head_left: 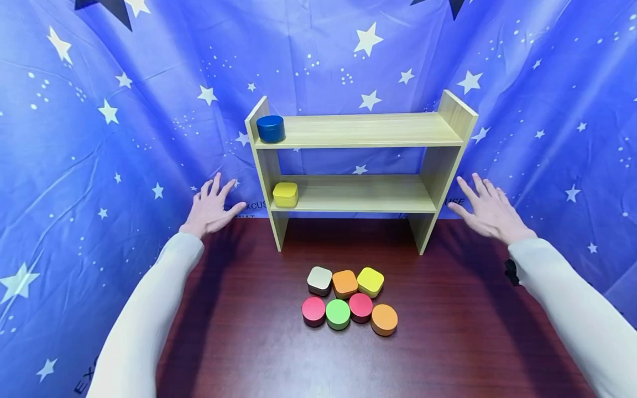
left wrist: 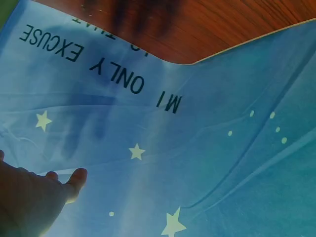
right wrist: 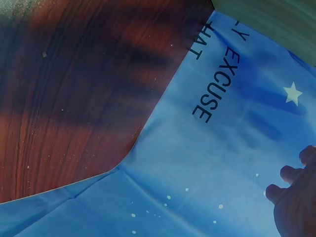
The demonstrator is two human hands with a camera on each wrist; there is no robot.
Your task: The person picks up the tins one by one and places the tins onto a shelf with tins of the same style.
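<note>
My left hand (head_left: 211,210) is held in the air left of the wooden shelf (head_left: 358,193), fingers spread and holding nothing. On the shelf's other side, my right hand (head_left: 490,213) also hovers with spread fingers, touching nothing. A round blue tin (head_left: 271,129) stands at the left end of the upper board. Below it, a squarish yellow tin (head_left: 286,195) sits at the left of the lower board. In front of the shelf, a cluster holds a white tin (head_left: 319,279), a squarish orange tin (head_left: 345,283), another yellow tin (head_left: 370,281) and a green tin (head_left: 338,314).
Two round red tins, left (head_left: 313,310) and right (head_left: 360,307), and a round orange tin (head_left: 384,319) complete the front row on the dark red-brown table (head_left: 269,354). A blue star-printed curtain (head_left: 164,110) hangs behind and along both sides.
</note>
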